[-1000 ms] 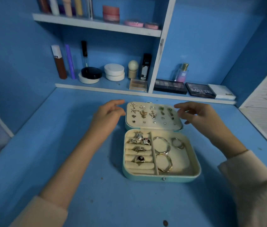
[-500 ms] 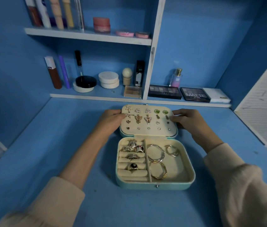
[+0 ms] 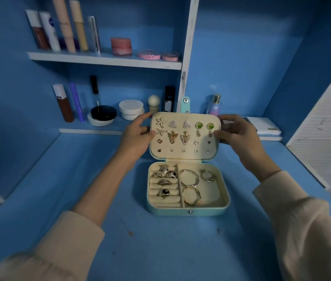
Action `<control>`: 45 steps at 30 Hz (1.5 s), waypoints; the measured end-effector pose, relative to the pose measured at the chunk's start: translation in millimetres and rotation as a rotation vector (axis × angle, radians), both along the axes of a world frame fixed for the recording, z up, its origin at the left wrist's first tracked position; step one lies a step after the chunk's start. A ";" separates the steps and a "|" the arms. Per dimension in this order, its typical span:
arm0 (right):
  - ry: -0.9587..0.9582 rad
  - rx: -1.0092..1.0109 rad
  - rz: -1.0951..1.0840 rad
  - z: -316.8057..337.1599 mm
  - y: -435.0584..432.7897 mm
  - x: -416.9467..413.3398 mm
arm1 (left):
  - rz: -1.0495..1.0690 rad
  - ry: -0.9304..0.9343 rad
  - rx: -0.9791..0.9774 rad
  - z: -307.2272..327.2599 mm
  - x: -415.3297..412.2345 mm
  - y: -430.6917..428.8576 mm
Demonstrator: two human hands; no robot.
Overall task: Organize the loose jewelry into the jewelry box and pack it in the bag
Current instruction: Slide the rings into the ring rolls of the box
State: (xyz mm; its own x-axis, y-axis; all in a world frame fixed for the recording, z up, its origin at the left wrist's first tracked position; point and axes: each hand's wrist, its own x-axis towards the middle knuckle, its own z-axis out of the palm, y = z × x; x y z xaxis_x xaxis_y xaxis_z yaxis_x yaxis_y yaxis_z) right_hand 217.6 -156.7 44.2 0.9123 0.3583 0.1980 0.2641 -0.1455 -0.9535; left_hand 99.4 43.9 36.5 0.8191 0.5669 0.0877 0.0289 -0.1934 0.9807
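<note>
A teal jewelry box sits open on the blue table. Its cream base holds several rings in the left rolls and hoop bangles on the right. The lid is raised nearly upright, with several earrings pinned to its cream inside; a teal snap tab sticks up from its top edge. My left hand grips the lid's left edge. My right hand grips its right edge, thumb on the inner face. No bag is in view.
Behind the box, a low shelf carries cosmetics: a black compact, white jars, a perfume bottle and a white box. An upper shelf holds tubes and pink pots. A white slatted panel stands at the right.
Both hands reached the lid, took hold of its side edges and lifted it from lying flat to nearly upright; the snap tab now shows above it.
</note>
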 end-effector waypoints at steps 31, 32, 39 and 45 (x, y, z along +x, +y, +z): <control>-0.896 -0.489 0.285 -48.0 -69.1 -81.5 | -0.269 -0.060 0.656 -31.0 -88.8 -21.9; -0.897 -0.473 0.272 -45.7 -66.0 -83.1 | -0.261 -0.050 0.640 -27.5 -83.6 -25.1; -0.889 -0.465 0.393 -45.7 -35.4 -99.8 | -0.355 0.270 0.809 -18.7 -39.6 -51.6; -0.946 -0.462 0.318 -60.1 -36.1 -103.8 | -0.388 0.444 0.973 -29.1 -44.1 -56.6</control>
State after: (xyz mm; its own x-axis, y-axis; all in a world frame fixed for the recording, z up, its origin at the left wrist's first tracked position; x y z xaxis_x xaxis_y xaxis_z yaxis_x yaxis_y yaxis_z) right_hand 113.8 -192.8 -15.9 0.3151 0.7699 0.5549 0.9483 -0.2317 -0.2171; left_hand 55.3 -12.7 7.4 0.9929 0.1189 0.0100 0.1091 -0.9385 0.3277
